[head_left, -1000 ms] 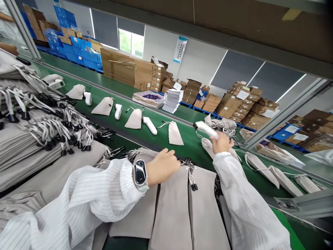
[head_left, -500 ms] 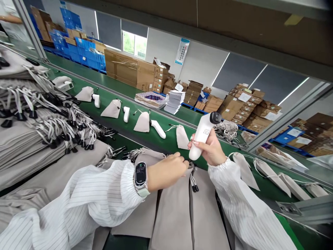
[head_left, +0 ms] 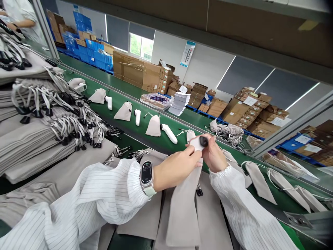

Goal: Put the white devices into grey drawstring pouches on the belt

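Note:
My left hand [head_left: 179, 166] pinches the mouth of a beige drawstring pouch [head_left: 184, 211], which hangs down over flat pouches stacked below. My right hand [head_left: 215, 157] is closed on a white handheld infrared thermometer [head_left: 197, 143] with a black head. Its lower end is at the pouch's mouth, hidden behind my left fingers; how far in it sits I cannot tell. Just beyond my hands lies a small filled pouch [head_left: 190, 134]. Farther left on the green belt, another white thermometer [head_left: 169, 134] lies beside a pouch [head_left: 154, 126].
Piles of pouches with black-tipped cords [head_left: 28, 146] rise at the left. More pouches [head_left: 260, 182] lie along the belt at the right. Beyond are a paper stack [head_left: 179, 103] and a patterned basket [head_left: 155, 100]. A metal post [head_left: 291, 121] stands right; a co-worker [head_left: 23, 21] is far left.
The thermometer has come down and tilted, from held up on the right to the pouch's mouth. My left hand has lifted the pouch's top off the stack. The view has shifted slightly.

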A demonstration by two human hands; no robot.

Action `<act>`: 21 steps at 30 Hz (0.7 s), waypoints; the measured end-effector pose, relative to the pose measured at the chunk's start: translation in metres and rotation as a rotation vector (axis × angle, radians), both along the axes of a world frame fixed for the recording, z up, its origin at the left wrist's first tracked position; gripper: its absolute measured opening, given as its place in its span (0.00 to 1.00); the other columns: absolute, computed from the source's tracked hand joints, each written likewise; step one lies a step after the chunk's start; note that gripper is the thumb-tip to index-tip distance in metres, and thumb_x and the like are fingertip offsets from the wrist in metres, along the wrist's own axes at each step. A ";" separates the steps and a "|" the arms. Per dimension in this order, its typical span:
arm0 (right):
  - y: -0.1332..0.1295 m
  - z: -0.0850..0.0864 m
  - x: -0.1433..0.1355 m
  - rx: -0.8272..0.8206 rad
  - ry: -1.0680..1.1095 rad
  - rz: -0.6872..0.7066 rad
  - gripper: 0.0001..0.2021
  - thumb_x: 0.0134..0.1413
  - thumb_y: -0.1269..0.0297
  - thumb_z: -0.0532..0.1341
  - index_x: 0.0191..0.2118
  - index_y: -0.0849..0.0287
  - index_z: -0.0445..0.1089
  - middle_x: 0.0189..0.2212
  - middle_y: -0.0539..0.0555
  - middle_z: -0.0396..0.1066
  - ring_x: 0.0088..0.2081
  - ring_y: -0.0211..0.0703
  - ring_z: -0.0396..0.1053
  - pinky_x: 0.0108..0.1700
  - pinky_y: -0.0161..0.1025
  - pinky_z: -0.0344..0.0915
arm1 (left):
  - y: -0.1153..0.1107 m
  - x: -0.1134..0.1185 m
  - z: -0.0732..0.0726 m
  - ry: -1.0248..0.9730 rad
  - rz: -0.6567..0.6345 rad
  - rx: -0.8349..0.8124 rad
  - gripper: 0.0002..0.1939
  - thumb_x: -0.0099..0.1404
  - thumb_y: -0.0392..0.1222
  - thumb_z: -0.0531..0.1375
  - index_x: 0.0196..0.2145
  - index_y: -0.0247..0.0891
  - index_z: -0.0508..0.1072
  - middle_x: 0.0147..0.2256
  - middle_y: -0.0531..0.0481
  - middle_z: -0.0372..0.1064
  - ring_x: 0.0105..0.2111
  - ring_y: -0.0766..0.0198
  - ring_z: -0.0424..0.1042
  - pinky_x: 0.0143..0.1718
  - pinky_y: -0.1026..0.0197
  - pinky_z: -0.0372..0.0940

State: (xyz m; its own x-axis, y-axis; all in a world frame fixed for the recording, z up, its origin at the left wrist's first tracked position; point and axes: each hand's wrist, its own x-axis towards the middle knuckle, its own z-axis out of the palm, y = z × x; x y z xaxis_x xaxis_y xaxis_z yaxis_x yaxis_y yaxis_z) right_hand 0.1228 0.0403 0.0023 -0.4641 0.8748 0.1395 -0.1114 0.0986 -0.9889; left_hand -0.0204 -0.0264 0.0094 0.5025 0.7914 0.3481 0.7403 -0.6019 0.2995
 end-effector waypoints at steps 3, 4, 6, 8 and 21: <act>0.002 -0.005 0.003 -0.044 -0.187 0.116 0.29 0.50 0.39 0.39 0.24 0.62 0.58 0.27 0.55 0.60 0.27 0.35 0.61 0.24 0.32 0.59 | -0.001 -0.001 0.002 -0.070 0.096 -0.011 0.12 0.65 0.44 0.42 0.39 0.35 0.58 0.37 0.48 0.56 0.24 0.69 0.61 0.23 0.63 0.56; 0.002 -0.006 0.004 -0.057 -0.236 0.119 0.29 0.50 0.39 0.38 0.23 0.62 0.58 0.25 0.54 0.59 0.25 0.34 0.59 0.21 0.31 0.57 | -0.001 -0.002 0.003 -0.113 0.106 -0.027 0.11 0.65 0.44 0.42 0.38 0.36 0.59 0.37 0.48 0.55 0.25 0.69 0.61 0.24 0.63 0.57; 0.002 -0.006 0.005 -0.060 -0.349 0.069 0.30 0.50 0.39 0.38 0.27 0.61 0.62 0.21 0.52 0.57 0.19 0.32 0.55 0.16 0.31 0.51 | 0.000 -0.004 0.006 -0.221 0.108 -0.064 0.10 0.65 0.42 0.43 0.36 0.36 0.60 0.35 0.49 0.54 0.28 0.69 0.61 0.29 0.63 0.59; -0.002 -0.004 0.005 0.011 -0.472 0.006 0.32 0.49 0.39 0.37 0.31 0.62 0.65 0.17 0.51 0.54 0.15 0.31 0.50 0.14 0.32 0.46 | 0.001 -0.005 0.010 -0.332 0.095 -0.101 0.09 0.64 0.42 0.45 0.33 0.36 0.61 0.34 0.50 0.54 0.32 0.69 0.61 0.35 0.63 0.59; 0.043 -0.029 0.058 0.901 -0.787 -0.660 0.26 0.57 0.53 0.38 0.24 0.63 0.66 0.20 0.54 0.65 0.23 0.35 0.63 0.30 0.35 0.57 | -0.005 -0.011 0.018 0.197 0.244 -0.160 0.16 0.63 0.47 0.44 0.30 0.34 0.64 0.22 0.48 0.61 0.20 0.61 0.62 0.18 0.64 0.49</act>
